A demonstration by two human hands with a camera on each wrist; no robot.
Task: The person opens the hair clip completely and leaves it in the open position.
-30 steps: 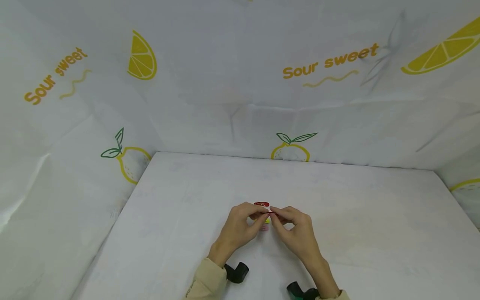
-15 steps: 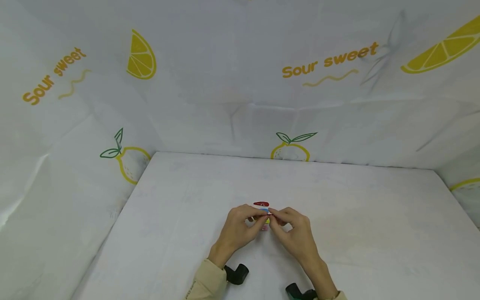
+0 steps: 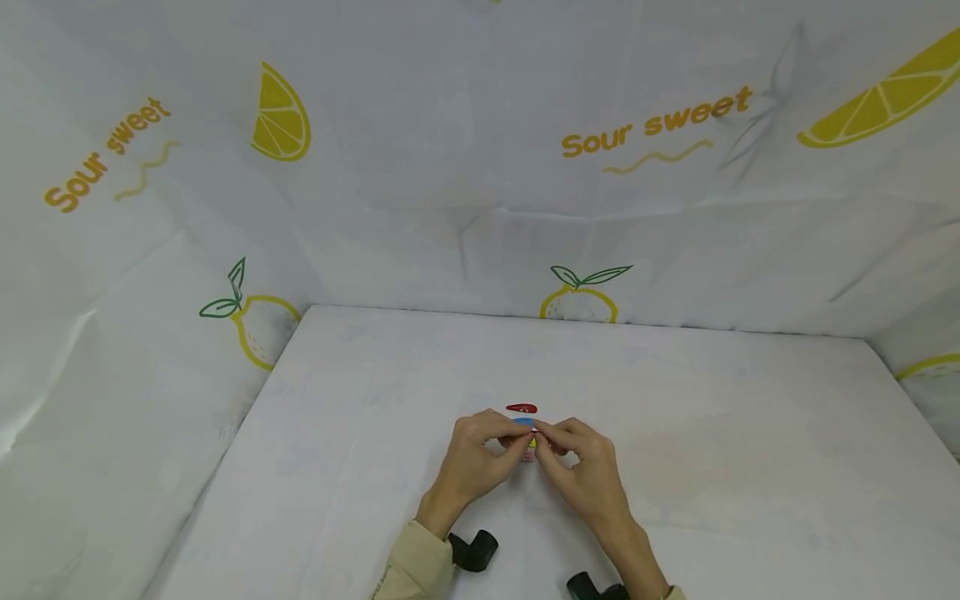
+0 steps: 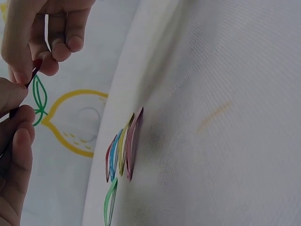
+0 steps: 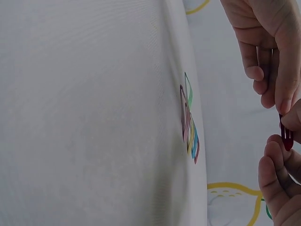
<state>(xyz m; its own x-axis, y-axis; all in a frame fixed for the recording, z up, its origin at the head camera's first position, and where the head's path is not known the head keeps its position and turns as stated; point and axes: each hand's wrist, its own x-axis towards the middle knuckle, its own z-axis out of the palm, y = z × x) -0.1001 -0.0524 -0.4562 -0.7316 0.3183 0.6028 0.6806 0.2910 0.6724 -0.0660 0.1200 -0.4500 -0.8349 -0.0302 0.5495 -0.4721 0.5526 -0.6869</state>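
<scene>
Both hands meet over the white table, fingertips together on a dark red snap hair clip (image 5: 287, 135) held above the surface. My left hand (image 3: 480, 454) pinches one end of it between thumb and forefinger. At the other end, the thumb and forefinger of my right hand (image 3: 588, 467) pinch it too. Below lie several more clips: red (image 3: 522, 408), blue (image 3: 522, 421), yellow (image 4: 122, 153) and pink (image 4: 135, 146) side by side, with a green one (image 4: 110, 201) to their left. In the head view the left hand hides the green clip and the hands partly cover the others.
The white table (image 3: 360, 400) reaches back to a pale curtain (image 3: 420, 167) printed with lemons and lettering. Black wrist devices (image 3: 474, 551) stick out inward from the forearms, close over the table's near part.
The right hand has shifted slightly left, closer to the left hand, and less of the held clip shows between the fingers. More of the blue clip has come into view.
</scene>
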